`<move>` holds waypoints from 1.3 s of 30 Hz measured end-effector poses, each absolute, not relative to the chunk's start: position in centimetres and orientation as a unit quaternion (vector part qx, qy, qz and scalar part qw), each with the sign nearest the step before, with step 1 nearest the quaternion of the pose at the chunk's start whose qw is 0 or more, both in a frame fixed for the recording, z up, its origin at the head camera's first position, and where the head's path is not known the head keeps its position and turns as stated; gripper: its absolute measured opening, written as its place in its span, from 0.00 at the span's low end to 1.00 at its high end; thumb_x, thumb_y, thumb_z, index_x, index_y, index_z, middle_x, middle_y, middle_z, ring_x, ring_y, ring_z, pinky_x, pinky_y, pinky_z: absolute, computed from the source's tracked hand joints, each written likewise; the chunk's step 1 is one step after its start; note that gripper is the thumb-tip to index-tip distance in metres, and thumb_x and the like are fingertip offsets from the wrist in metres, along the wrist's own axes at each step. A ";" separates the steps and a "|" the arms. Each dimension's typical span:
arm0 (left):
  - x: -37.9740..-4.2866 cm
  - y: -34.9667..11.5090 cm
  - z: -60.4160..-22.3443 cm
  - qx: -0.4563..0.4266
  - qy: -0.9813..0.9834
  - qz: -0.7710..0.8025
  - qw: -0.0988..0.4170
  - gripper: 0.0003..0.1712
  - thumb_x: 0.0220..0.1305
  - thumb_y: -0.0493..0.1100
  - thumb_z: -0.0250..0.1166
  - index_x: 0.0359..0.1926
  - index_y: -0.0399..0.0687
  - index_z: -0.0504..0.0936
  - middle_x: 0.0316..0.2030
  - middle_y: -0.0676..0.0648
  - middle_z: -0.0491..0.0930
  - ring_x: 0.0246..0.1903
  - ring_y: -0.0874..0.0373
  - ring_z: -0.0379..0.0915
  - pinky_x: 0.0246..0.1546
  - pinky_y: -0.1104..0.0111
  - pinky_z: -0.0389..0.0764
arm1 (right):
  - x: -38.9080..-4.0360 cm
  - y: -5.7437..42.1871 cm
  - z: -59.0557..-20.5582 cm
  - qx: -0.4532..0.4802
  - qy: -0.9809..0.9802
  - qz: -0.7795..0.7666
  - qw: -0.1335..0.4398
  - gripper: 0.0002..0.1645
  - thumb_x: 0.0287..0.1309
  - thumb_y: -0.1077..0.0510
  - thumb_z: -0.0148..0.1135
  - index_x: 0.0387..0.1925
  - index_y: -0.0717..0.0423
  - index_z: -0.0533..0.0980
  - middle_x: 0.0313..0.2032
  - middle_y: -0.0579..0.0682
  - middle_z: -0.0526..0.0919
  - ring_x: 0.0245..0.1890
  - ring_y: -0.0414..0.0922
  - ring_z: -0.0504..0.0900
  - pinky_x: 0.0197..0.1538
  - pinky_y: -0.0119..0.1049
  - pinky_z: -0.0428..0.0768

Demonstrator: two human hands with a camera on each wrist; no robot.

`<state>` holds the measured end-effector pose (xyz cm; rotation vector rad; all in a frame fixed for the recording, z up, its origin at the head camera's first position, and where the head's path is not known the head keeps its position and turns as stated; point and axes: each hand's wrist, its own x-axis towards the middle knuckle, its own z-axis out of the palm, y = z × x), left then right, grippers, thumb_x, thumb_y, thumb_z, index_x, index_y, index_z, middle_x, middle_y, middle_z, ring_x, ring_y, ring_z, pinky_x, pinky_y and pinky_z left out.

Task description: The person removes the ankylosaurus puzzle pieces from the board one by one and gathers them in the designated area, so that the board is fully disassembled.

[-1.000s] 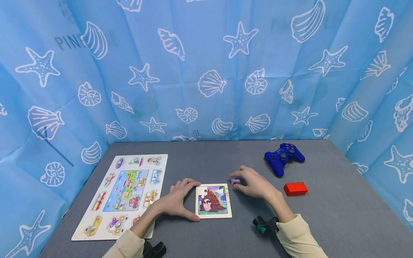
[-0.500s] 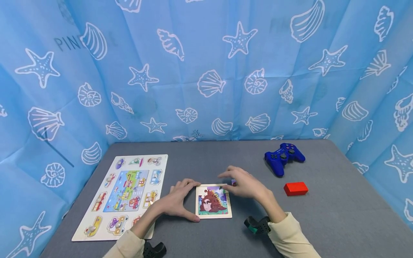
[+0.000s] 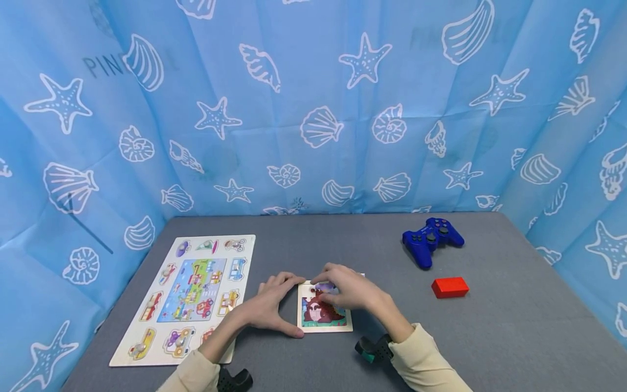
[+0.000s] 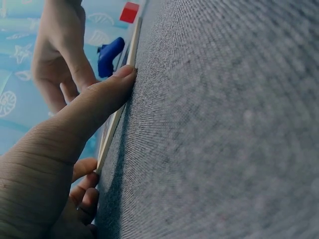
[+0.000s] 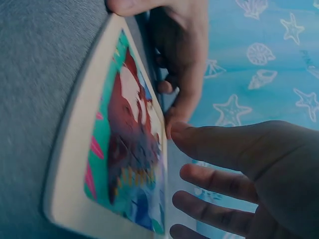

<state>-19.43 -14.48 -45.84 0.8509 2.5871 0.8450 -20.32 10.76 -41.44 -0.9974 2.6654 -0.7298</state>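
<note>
A small square wooden jigsaw puzzle [image 3: 325, 329] with a brown spiky dinosaur picture lies flat before me. My left hand [image 3: 268, 306] holds its left side, the thumb at the near corner and the fingers at the far one. Over the puzzle's upper right part hovers my right hand [image 3: 351, 289], its thumb and fingers apart. In the right wrist view, nothing shows between the right thumb [image 5: 214, 144] and fingers. Whether the fingertips touch the picture cannot be told. A pale sliver [image 3: 362, 274] peeks out behind the right hand; most of it is hidden.
To the left lies a large wooden knob puzzle board [image 3: 168, 310] with vehicle pieces, partly under the left forearm. A blue game controller [image 3: 431, 239] and a red block [image 3: 449, 287] sit on the right of the grey table [image 3: 495, 337]. A blue shell-print curtain [image 3: 313, 109] hangs behind.
My right hand has moved left from beside a small loose puzzle piece to above the puzzle. The left hand and the puzzle have stayed in place.
</note>
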 end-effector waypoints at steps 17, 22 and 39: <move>-19.5 -14.7 -45.9 0.295 0.897 0.295 0.148 0.60 0.47 0.66 0.79 0.78 0.58 0.62 0.70 0.47 0.63 0.61 0.51 0.58 0.52 0.55 0.58 | -19.9 10.1 -42.1 -0.306 0.922 -0.216 0.099 0.22 0.64 0.55 0.70 0.58 0.57 0.83 0.47 0.52 0.79 0.45 0.45 0.73 0.47 0.43 0.74; -19.5 -14.6 -46.0 0.295 0.898 0.292 0.146 0.60 0.46 0.67 0.78 0.78 0.59 0.62 0.70 0.48 0.62 0.62 0.51 0.59 0.51 0.55 0.58 | -19.9 10.2 -42.2 -0.305 0.922 -0.214 0.104 0.20 0.65 0.55 0.69 0.57 0.55 0.84 0.48 0.52 0.78 0.45 0.45 0.72 0.46 0.43 0.73; -19.5 -14.6 -46.1 0.301 0.897 0.293 0.140 0.60 0.46 0.67 0.79 0.78 0.59 0.62 0.71 0.47 0.62 0.62 0.50 0.59 0.52 0.54 0.59 | -20.0 10.2 -42.2 -0.306 0.921 -0.215 0.111 0.18 0.65 0.55 0.69 0.56 0.51 0.84 0.50 0.52 0.78 0.47 0.47 0.73 0.50 0.48 0.75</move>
